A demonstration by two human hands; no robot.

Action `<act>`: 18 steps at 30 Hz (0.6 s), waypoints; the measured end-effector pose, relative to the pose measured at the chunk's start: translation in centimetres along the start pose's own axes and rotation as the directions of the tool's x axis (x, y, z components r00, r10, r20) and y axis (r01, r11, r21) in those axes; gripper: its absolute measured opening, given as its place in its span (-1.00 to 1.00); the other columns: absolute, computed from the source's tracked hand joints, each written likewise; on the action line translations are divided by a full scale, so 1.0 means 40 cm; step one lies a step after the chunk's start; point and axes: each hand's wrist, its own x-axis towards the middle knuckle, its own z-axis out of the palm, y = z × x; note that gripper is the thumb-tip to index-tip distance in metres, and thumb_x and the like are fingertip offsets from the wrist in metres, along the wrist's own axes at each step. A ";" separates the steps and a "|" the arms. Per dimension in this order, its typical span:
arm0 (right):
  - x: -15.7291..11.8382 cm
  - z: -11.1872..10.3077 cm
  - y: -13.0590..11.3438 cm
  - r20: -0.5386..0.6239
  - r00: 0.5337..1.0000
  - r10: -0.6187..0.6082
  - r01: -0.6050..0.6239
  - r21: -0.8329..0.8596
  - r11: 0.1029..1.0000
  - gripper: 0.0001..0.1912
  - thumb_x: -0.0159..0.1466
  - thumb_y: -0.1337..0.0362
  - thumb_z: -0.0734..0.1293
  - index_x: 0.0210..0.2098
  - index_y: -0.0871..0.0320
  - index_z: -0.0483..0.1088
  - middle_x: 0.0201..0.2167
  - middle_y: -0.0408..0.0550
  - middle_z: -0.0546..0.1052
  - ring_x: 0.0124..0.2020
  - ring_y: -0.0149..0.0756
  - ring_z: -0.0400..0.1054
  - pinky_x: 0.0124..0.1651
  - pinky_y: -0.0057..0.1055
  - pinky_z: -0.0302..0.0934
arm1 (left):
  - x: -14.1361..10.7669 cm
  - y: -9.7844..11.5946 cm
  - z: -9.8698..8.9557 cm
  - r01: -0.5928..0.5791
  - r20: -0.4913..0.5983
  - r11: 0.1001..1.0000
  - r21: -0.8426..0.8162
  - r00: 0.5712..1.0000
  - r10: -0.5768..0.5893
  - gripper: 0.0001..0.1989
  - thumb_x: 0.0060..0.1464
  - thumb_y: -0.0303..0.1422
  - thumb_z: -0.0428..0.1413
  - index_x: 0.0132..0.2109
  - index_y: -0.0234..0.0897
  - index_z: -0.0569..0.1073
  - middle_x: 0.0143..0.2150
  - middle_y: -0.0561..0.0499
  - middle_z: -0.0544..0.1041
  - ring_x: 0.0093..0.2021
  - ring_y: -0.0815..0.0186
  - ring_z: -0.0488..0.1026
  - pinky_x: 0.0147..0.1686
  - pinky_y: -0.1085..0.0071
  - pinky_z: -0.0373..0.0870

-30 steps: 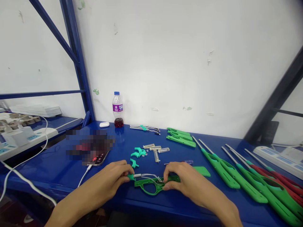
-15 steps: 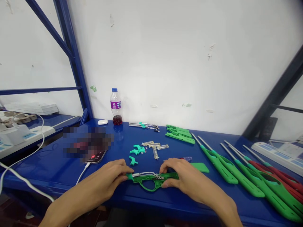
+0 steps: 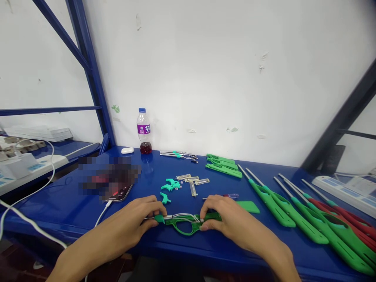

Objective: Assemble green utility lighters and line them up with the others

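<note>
An opened green half shell of a long-nosed gas lighter [image 3: 184,234] lies at the table's front with its inside facing up. At its left end, my left hand [image 3: 141,219] is closed around the metal lighter tube with a teal collar [image 3: 160,219]. Thin white wires [image 3: 186,215] run from the tube along the shell. My right hand [image 3: 220,213] pinches the shell's right part, its index fingertip on the small piece at the wires' end. Beyond the hands lie teal triggers [image 3: 170,185] and clear fuel tanks [image 3: 192,189].
Green shell halves [image 3: 223,166] and wired metal tubes [image 3: 176,154] lie by the wall. Several assembled lighters [image 3: 273,205] spread across the right. A screwdriver [image 3: 232,196] and a green piece [image 3: 249,206] lie behind my right hand. Left are a bottle [image 3: 145,135] and a charging phone [image 3: 120,193].
The tube's teal collar has turned and shifted slightly in my left fingers. My right index finger has moved from the shell's back edge onto the piece at the wires' end.
</note>
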 end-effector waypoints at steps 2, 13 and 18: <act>0.001 0.000 -0.003 0.002 1.000 0.001 -0.001 -0.009 1.000 -0.88 0.34 0.15 0.50 -0.23 0.02 0.53 -0.15 -0.19 0.59 -0.09 -0.18 0.45 0.00 -0.34 0.20 | -0.004 0.000 0.001 0.005 -0.002 1.000 -0.007 1.000 -0.005 -0.76 0.37 -0.30 0.08 0.06 0.10 0.57 0.14 0.09 0.55 0.21 0.14 0.46 0.15 0.35 0.37; -0.020 -0.010 -0.018 -0.041 0.999 0.023 -0.025 -0.039 0.999 -0.85 0.43 0.08 0.39 -0.23 -0.05 0.55 -0.20 -0.22 0.64 -0.11 -0.14 0.46 -0.09 -0.33 0.19 | -0.004 -0.004 0.014 -0.014 -0.019 1.000 0.006 1.000 0.014 -0.73 0.38 -0.28 0.07 0.10 0.13 0.59 0.12 0.08 0.58 0.19 0.12 0.50 0.16 0.32 0.40; -0.025 -0.018 -0.030 -0.054 0.998 0.016 -0.019 -0.048 0.999 -0.82 0.47 0.07 0.33 -0.19 -0.06 0.55 -0.15 -0.19 0.64 -0.08 -0.11 0.44 -0.04 -0.29 0.20 | -0.009 -0.028 0.022 -0.022 -0.050 0.999 0.033 0.998 0.024 -0.67 0.42 -0.23 0.03 0.21 0.22 0.51 0.25 0.13 0.52 0.33 0.08 0.39 0.27 0.26 0.34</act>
